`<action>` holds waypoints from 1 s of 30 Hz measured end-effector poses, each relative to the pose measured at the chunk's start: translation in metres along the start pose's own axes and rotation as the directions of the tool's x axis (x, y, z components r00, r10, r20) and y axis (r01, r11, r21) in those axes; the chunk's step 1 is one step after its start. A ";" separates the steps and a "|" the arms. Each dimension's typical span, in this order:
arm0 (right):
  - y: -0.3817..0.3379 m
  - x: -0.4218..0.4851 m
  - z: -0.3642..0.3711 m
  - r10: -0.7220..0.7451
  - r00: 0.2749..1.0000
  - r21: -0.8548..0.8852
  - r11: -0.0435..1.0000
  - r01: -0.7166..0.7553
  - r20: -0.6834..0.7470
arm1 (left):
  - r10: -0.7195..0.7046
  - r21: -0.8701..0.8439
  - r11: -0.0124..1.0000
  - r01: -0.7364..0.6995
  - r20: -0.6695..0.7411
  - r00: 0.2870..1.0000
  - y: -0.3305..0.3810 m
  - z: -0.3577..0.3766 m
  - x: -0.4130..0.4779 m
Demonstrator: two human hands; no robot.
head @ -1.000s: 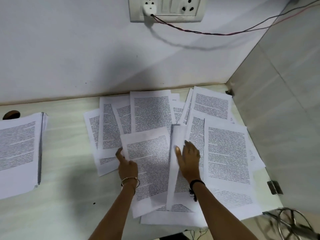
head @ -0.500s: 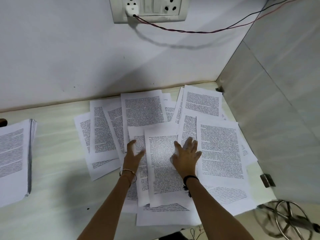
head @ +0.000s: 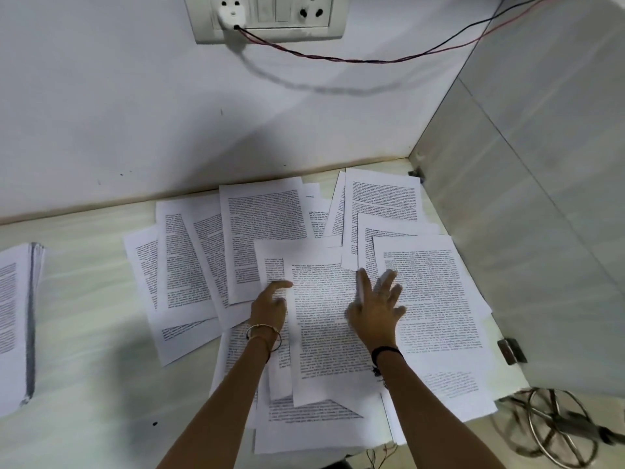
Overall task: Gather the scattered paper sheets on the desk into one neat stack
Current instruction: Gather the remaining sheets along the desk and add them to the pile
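Several printed paper sheets point(head: 263, 228) lie scattered and overlapping on the pale desk point(head: 88, 367), from the middle to the right corner. One sheet point(head: 324, 333) lies on top of the others between my hands. My left hand point(head: 269, 308) rests at that sheet's left edge, index finger pointing across its top corner. My right hand point(head: 378, 304) hovers over or touches its right edge, fingers spread and blurred with motion, reaching toward the large sheet point(head: 436, 296) on the right. Neither hand grips anything.
A thick neat stack of sheets point(head: 17, 319) sits at the desk's left edge. A wall socket point(head: 270, 15) with a red-black wire hangs above. A grey partition point(head: 527, 204) closes the right side. A metal stool base point(head: 554, 428) shows below right.
The middle sheet went from tilted on edge to flat on the pile. My right hand has since lifted and shifted right, fingers spreading; my left hand slid to the sheet's left edge.
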State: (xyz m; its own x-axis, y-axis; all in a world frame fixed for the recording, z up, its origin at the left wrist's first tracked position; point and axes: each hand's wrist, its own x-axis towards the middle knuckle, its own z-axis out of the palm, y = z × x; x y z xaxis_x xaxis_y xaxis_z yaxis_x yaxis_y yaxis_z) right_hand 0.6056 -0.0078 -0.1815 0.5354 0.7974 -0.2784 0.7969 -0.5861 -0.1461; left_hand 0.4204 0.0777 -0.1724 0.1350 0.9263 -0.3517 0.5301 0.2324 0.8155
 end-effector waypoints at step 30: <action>-0.020 0.053 -0.034 -0.244 0.969 0.056 0.969 0.242 0.035 | -0.193 -0.259 0.948 0.185 -0.005 0.981 -0.007 0.002 0.024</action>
State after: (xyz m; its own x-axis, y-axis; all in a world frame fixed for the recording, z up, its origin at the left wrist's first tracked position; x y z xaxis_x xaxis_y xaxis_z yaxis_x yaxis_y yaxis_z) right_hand 0.6274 0.0514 -0.1609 0.3145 0.9108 -0.2677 0.8857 -0.3829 -0.2623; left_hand 0.4216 0.0974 -0.1873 0.0259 0.8656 -0.5001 0.3103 0.4686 0.8271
